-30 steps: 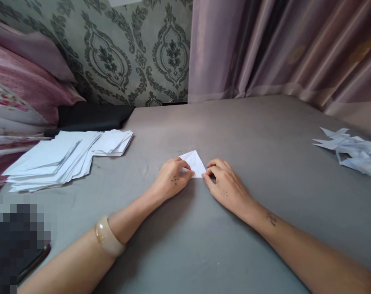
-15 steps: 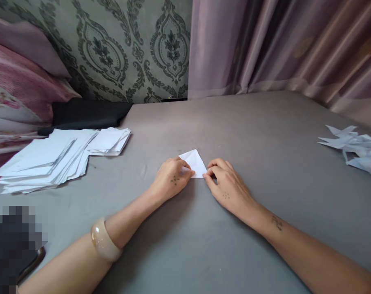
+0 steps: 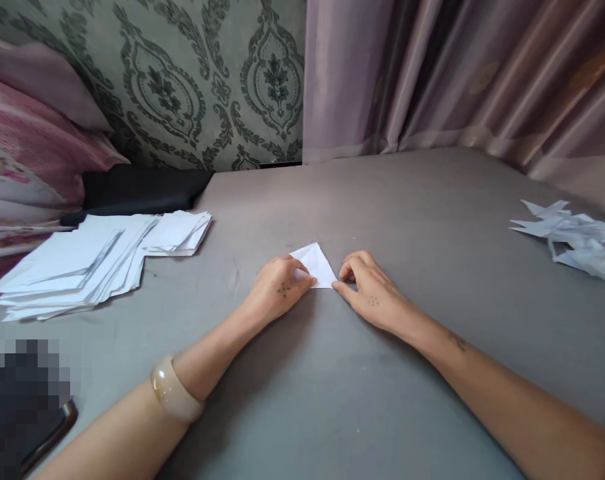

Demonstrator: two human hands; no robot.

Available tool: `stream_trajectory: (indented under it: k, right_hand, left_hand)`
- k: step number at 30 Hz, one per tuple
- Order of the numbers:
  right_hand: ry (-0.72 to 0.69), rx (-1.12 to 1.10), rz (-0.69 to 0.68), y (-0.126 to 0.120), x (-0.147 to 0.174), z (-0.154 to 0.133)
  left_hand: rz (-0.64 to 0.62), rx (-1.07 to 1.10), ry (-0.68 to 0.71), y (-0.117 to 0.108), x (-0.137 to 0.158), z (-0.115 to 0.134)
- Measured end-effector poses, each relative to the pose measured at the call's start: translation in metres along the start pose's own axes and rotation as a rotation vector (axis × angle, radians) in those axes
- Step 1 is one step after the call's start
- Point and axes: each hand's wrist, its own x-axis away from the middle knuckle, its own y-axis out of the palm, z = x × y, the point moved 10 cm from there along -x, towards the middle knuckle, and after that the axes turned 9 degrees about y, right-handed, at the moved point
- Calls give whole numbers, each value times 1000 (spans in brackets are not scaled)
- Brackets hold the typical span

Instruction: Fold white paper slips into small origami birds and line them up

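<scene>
A small piece of folded white paper (image 3: pixel 322 267) lies on the grey surface in the middle of the head view, its top coming to a point. My left hand (image 3: pixel 282 283) is closed on its left side, thumb and fingers pinching the lower edge and hiding that part. A pale bangle (image 3: pixel 175 390) sits on my left forearm. At the paper's lower right corner is the thumb tip of my right hand (image 3: pixel 370 290), seeming to touch it. The right index finger is bent and lifted apart from the thumb, with nothing visible between them.
Stacks of white paper sheets (image 3: pixel 77 267) lie to the left, beside a folded black cloth (image 3: pixel 147 190). Folded paper pieces with pointed ends (image 3: pixel 577 240) are heaped at the far right. A dark, partly blurred object (image 3: pixel 22 413) is at the lower left. Curtains (image 3: pixel 362 80) hang behind.
My right index finger has lifted away from the thumb at the paper's corner, opening a gap. My left hand keeps its hold. The whole view has shifted slightly.
</scene>
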Motion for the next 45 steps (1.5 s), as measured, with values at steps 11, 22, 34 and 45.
stream_trajectory:
  k: [11, 22, 34, 45]
  right_hand:
    - [51, -298, 6, -15, 0, 3]
    - [-309, 96, -38, 13, 35, -54]
    - [-313, 133, -48, 15, 37, -54]
    - [-322, 175, -49, 18, 38, -52]
  left_hand:
    - [14, -17, 41, 1, 2, -1]
    - [93, -159, 49, 2, 4, -10]
    - [-17, 203, 56, -4, 8, -18]
    - [-109, 254, 125, 4, 9, -21]
